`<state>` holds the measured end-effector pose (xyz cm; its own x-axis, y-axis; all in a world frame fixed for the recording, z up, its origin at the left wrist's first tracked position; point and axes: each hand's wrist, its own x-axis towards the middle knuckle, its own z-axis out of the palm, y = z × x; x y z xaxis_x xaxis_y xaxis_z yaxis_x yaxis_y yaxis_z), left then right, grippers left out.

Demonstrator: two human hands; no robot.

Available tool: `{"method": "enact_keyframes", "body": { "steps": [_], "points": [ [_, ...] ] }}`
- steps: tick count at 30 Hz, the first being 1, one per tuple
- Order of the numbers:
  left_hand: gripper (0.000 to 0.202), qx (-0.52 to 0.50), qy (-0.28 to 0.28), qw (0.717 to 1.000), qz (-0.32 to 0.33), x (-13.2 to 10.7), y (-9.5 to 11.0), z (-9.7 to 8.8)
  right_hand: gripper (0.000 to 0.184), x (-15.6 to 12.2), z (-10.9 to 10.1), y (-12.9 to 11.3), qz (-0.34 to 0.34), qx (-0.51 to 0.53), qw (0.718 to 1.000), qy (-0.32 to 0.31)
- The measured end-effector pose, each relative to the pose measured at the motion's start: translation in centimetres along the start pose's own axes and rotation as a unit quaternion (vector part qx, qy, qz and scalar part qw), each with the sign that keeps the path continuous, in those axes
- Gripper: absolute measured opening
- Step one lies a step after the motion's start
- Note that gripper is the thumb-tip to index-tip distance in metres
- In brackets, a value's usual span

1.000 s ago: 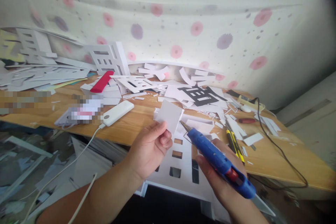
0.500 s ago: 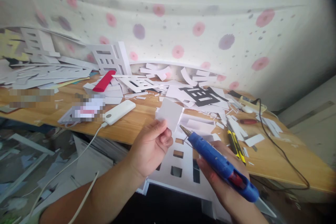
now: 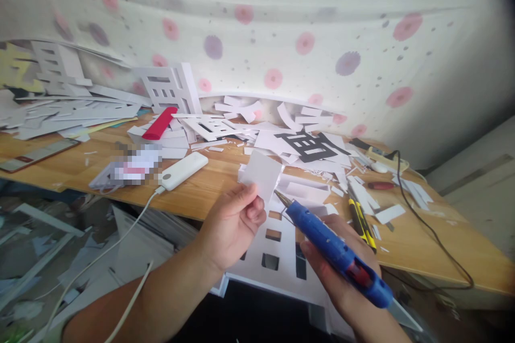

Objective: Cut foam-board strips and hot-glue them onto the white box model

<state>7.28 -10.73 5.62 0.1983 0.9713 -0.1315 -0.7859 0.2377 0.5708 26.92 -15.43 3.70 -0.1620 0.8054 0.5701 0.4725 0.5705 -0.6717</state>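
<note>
"What can't you make out?"

"Mostly the right hand (image 3: 328, 276). It is wrapped around a blue hot glue gun (image 3: 333, 244), which covers most of its fingers, so I can't see where the trigger finger sits. The gap at the metal nozzle (image 3: 284, 198) is too fine to judge as well: the tip is right beside the lower right edge of the white card (image 3: 263, 174), touching or just apart."

"And the left hand (image 3: 231, 225)?"

"Pinching that card at its lower corner, between thumb and curled fingers. The fingertips hide the corner itself."

"How does the card look?"

"Flat, blank, roughly rectangular and tilted, a little greyish on the face, with a brighter strip down its right edge. It is held up above the worktop (image 3: 217, 182), between the two hands."

"Anything below?"

"A white panel (image 3: 286, 249) with rectangular openings lies under and between the hands; the forearms cover its sides."

"To the left?"

"Beyond the left hand, a white power bank (image 3: 185, 170) with a cable plugged in, and next to it a pixelated object (image 3: 139, 163) I can't identify."
</note>
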Motion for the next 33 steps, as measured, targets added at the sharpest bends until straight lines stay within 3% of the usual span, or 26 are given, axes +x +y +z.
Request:
{"method": "enact_keyframes", "body": {
  "steps": [15, 27, 30, 33],
  "points": [
    [0.026, -0.005, -0.001, 1.0, 0.01, 0.2, 0.3, -0.2, 0.008, 0.0, -0.1, 0.0, -0.043, 0.006, 0.998, -0.037],
    [0.035, 0.02, -0.005, 1.0, 0.017, -0.1, 0.8, -0.2, 0.006, -0.1, -0.7, 0.4, -0.029, -0.014, 0.998, -0.058],
    [0.038, 0.072, 0.022, 0.996, 0.038, 0.1, 1.1, -0.1, 0.003, -0.6, -2.1, 1.8, 0.001, -0.033, 0.999, -0.009],
    [0.039, 0.177, 0.039, 0.98, 0.077, 0.5, 1.5, 0.0, 0.017, -1.7, -5.2, 4.4, 0.101, -0.066, 0.986, 0.111]
  ]
}}
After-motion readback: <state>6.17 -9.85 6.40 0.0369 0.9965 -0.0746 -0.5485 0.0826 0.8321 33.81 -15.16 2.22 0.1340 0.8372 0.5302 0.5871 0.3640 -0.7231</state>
